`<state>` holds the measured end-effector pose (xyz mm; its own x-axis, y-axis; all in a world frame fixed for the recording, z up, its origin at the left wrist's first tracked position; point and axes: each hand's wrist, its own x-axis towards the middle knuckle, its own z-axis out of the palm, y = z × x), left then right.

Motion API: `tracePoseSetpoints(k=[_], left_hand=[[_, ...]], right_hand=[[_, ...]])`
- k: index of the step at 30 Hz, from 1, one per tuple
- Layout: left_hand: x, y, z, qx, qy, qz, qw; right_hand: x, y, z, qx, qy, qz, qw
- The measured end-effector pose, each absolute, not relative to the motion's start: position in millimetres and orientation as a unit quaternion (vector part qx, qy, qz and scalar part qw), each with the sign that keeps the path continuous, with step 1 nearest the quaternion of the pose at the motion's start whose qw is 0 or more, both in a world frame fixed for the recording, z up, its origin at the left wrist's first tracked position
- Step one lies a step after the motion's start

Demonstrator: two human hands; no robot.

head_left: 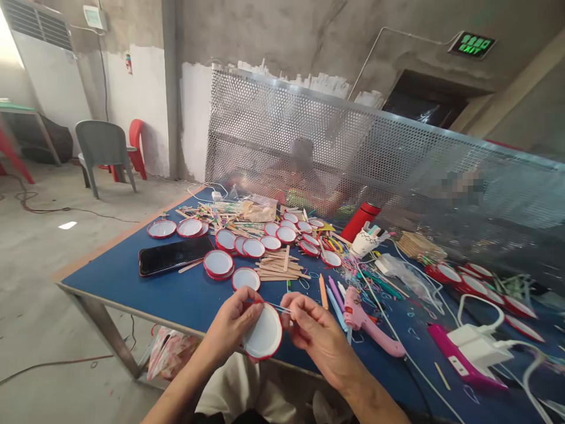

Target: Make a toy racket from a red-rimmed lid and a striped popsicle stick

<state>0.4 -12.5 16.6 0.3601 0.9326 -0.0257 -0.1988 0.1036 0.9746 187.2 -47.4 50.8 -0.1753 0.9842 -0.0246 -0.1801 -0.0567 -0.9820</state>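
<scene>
My left hand (236, 321) is closed on a round jar lid (263, 333) with a red rim and a whitish inside, tilted up over the table's front edge. Close to the lid's right side, my right hand (312, 330) pinches a thin, pale blue strand (277, 307) that runs across the lid's top edge toward my left fingers. Whether the strand is a cord or a stretched rubber band, I cannot tell. Just beyond my hands lie another jar lid (246, 279) and a heap of wooden craft sticks (280, 266).
On the blue table (115, 272) are a smartphone (174, 257), felt-tip pens (335, 294), a pink glue gun (371, 324), a red bottle (361, 220), a patterned cup of pens (365, 242) and a magenta power strip (463, 359). A perforated metal screen (353, 141) stands behind.
</scene>
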Motion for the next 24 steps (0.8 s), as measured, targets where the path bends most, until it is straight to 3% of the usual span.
tracePoseSetpoints(k=[10,15,24], left_hand=[[6.7,-15.6,15.4,0.488,0.41,0.535,0.555],[9.9,-17.0,7.1,0.497,0.436,0.563,0.495],[10.2,-17.7,6.1,0.512,0.432,0.562,0.485]], right_hand=[[166.9,-89.7,1.0,-0.471,-0.641,0.371,0.48],[141.4,-100.3,-6.2,-0.462,-0.638,0.375,0.489],[151.2,-106.8,0.8,-0.482,-0.555,0.431,0.523]])
